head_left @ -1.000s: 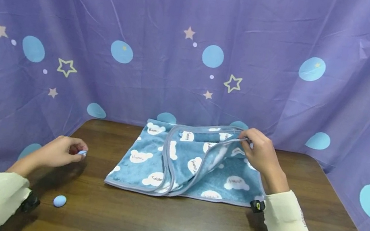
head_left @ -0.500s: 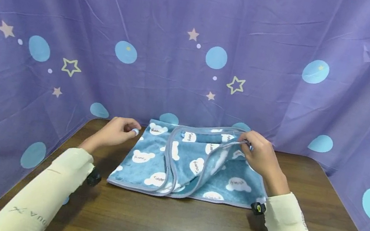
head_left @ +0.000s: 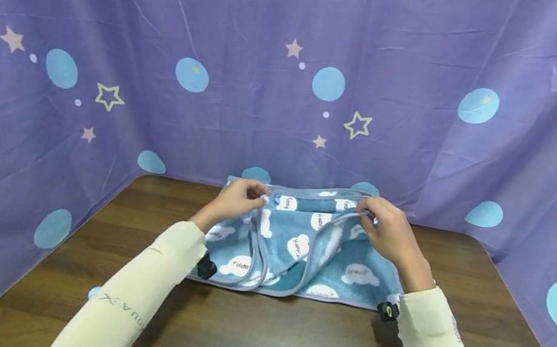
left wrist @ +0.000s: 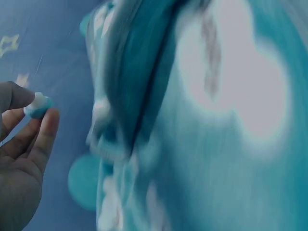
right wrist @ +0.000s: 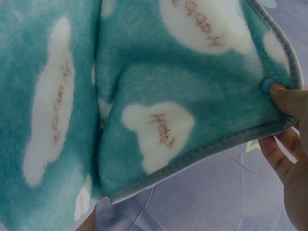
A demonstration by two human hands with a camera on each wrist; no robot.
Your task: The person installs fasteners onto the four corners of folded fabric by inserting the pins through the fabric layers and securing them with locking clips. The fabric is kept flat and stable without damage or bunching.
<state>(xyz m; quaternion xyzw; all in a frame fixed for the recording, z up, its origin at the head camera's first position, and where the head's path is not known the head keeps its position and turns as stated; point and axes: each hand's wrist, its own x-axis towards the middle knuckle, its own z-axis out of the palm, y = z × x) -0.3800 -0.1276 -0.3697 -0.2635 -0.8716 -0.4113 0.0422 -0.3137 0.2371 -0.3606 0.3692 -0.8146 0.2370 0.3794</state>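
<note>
A teal fleece blanket (head_left: pixel 300 244) with white bear and cloud shapes and a grey trim lies in folds at the back of the table. My right hand (head_left: pixel 388 225) pinches a corner of it and lifts that layer. In the right wrist view, a round blue piece (right wrist: pixel 268 85) shows at the thumb tip by this corner. Between left thumb and fingers I pinch a small knob-like piece (left wrist: pixel 38 106), white and blue. My left hand (head_left: pixel 237 197) is over the blanket's upper left part, beside its folded edge. The left wrist view shows the hand apart from the cloth.
A light blue egg-shaped piece (head_left: pixel 94 292) rests on the brown wooden table (head_left: pixel 250 341), partly behind the left sleeve (head_left: pixel 125 295). Near the folded edge is a small blue dot (head_left: pixel 277 200) on the blanket. A purple curtain (head_left: pixel 251 71) stands behind and at both sides.
My left hand has travelled right and up from the table's left side to the blanket, with the small piece in its fingers. My right hand still holds the corner in about the same place.
</note>
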